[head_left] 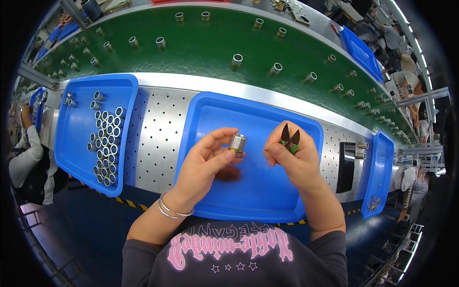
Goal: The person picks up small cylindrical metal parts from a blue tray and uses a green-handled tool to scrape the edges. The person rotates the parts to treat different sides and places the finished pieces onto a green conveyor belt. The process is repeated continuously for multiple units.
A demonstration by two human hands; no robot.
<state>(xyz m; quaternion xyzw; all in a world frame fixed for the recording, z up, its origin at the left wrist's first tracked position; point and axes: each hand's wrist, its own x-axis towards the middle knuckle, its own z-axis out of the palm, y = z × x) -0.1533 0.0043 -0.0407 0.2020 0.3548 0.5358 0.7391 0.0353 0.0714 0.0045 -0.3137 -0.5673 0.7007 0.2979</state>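
Note:
My left hand [203, 165] is closed around a short silver metal sleeve [238, 142], its open end tilted upward between thumb and fingers. A brass-coloured band shows near the sleeve's lower end. In my right hand [301, 160] is a small tool with green parts and two dark pointed blades [290, 136], the points facing up and away from me. My fingers hide the rest of it. The two hands are apart, both above a blue tray [248, 213]. On the tray floor, beside the left hand, lies a reddish-brown dark patch [227, 173].
To the left, a blue tray [131, 95] holds many similar sleeves [109, 141]. Beyond the perforated metal bench [160, 138], more sleeves stand along a green conveyor belt [205, 52]. At right are a black flat object [346, 167] and another blue tray [380, 162]. Other people work around.

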